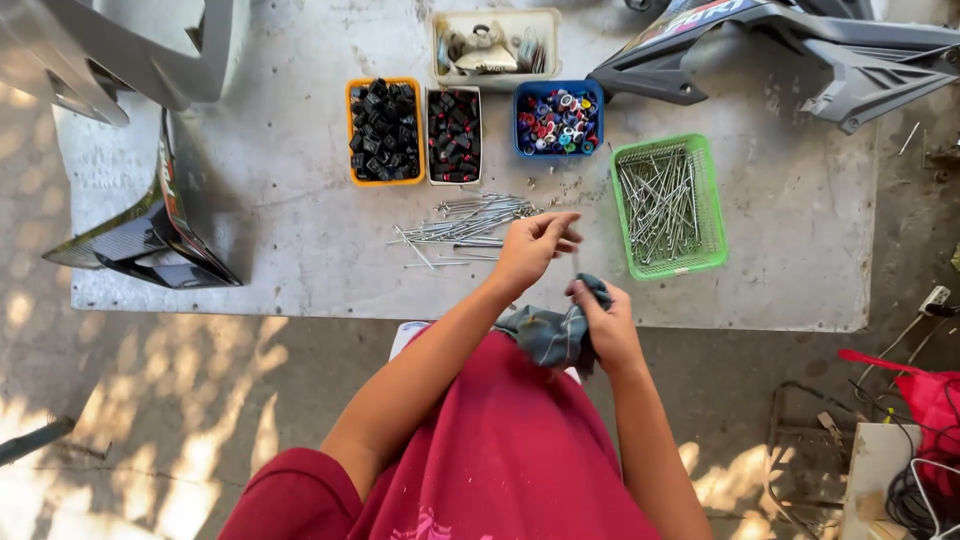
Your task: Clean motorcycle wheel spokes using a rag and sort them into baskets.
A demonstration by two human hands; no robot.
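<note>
My left hand (535, 245) hovers over the table's front edge, fingers pinched on the top of a thin metal rod (576, 262). My right hand (603, 318) grips a grey-blue rag (548, 335) wrapped around the rod's lower end, just in front of my red shirt. A loose pile of similar thin metal rods (465, 222) lies on the grey table (280, 190) just beyond my left hand. A green basket (705, 205) to the right holds several more rods.
Behind the pile stand an orange tray of black parts (385, 130), a white tray of black and red parts (454, 135), a blue tray of coloured parts (557, 120) and a beige tray (495, 45). Dark body panels (150, 240) (790, 50) rest at both table ends. A red bag (925, 400) lies on the floor.
</note>
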